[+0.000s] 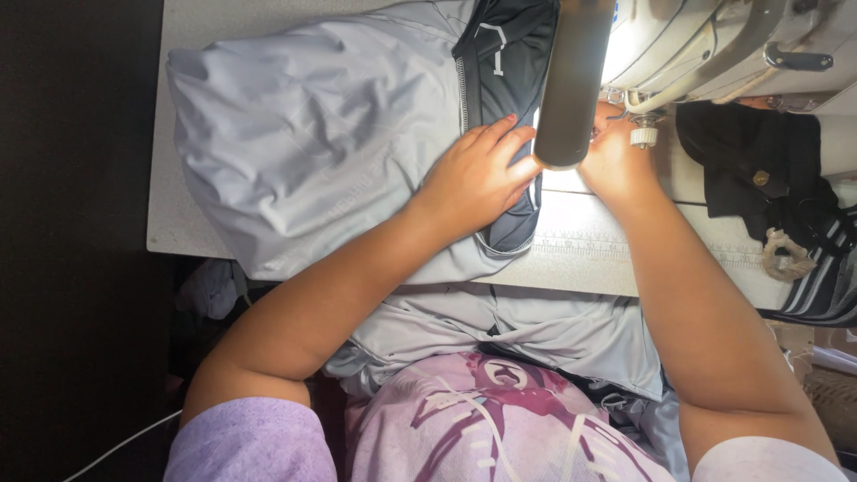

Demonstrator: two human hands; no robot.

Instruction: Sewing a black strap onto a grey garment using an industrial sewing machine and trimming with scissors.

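Garment (pixel 303 152) lies on the desk (pixel 616 254) beside the sewing machine (pixel 714 45); left hand (pixel 478 174) presses flat on it, right hand (pixel 616 156) grip unclear.

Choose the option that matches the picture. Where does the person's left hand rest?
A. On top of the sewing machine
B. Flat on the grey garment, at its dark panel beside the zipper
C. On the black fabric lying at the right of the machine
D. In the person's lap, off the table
B: the left hand lies spread on the grey garment, fingers over its dark panel, while the right hand is up by the sewing machine.
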